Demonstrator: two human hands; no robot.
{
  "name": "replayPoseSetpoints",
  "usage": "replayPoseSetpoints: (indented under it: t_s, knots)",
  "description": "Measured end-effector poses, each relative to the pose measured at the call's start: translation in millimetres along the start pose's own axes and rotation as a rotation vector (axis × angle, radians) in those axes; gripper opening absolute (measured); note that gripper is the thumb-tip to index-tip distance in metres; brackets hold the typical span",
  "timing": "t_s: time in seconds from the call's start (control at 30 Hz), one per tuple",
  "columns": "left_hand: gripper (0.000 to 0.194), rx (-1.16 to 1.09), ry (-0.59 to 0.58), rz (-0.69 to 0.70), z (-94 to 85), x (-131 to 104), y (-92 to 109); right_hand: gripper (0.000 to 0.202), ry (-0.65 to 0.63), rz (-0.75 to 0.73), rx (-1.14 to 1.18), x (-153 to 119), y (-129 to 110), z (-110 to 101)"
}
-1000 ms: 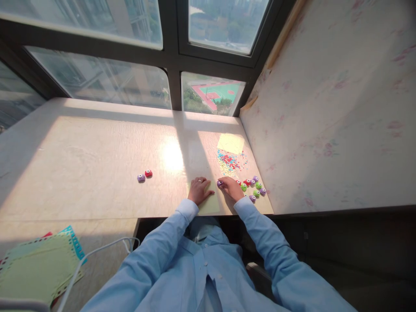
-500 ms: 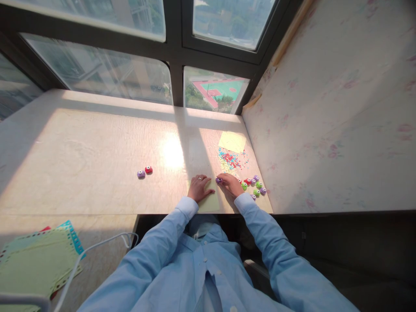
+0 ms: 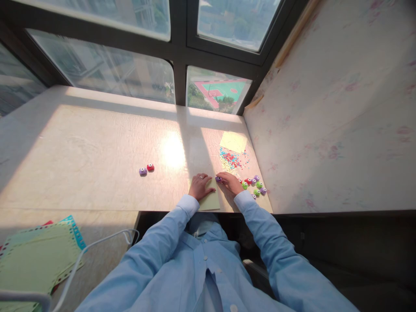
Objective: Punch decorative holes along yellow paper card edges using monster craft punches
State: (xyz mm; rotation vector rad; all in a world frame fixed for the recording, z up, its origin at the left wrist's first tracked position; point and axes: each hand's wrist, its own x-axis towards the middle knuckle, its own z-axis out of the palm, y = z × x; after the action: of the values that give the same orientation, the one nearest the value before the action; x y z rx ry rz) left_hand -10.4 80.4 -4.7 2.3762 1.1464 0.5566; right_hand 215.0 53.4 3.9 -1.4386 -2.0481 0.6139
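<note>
My left hand (image 3: pixel 199 187) lies spread on a pale yellow-green sheet of paper (image 3: pixel 210 202) at the front edge of the sill, and a ring shows on one finger. Gripped in the fingertips of my right hand (image 3: pixel 231 183) is a small purple craft hole punch (image 3: pixel 218 179), at the paper's right edge. Whether the paper sits in its slot I cannot tell. Several more punches, among them a green one (image 3: pixel 259 184) and a purple one (image 3: pixel 263 191), lie just right of that hand. Small red, blue and yellow paper bits (image 3: pixel 231 160) are scattered beyond it.
A yellow paper square (image 3: pixel 233 142) lies behind the bits. Further left stand a purple punch (image 3: pixel 143 172) and a red punch (image 3: pixel 150 167). Hole-edged sheets (image 3: pixel 39 249) and a white cable (image 3: pixel 94 243) occupy the lower left. A wall (image 3: pixel 325 130) bounds the right side.
The view has shifted slightly. Both hands keep nearly the same places, with the purple punch still held at the paper's right edge.
</note>
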Motion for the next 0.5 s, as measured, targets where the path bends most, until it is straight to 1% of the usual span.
replayPoseSetpoints:
  t_s: [0.17, 0.3, 0.5]
  knots:
    - [0.054, -0.001, 0.008, 0.009, -0.5, -0.4, 0.5, 0.034, -0.026, 0.013, -0.034, -2.4, -5.0, -1.5]
    - [0.052, -0.01, 0.015, 0.01, 0.2, -0.9, 0.1, 0.036, -0.037, 0.054, -0.057, -3.3, -5.9, 1.8]
    - [0.048, -0.017, 0.043, 0.023, 1.6, -1.8, -1.6, 0.031, 0.026, 0.14, -0.131, -0.4, -12.1, 11.9]
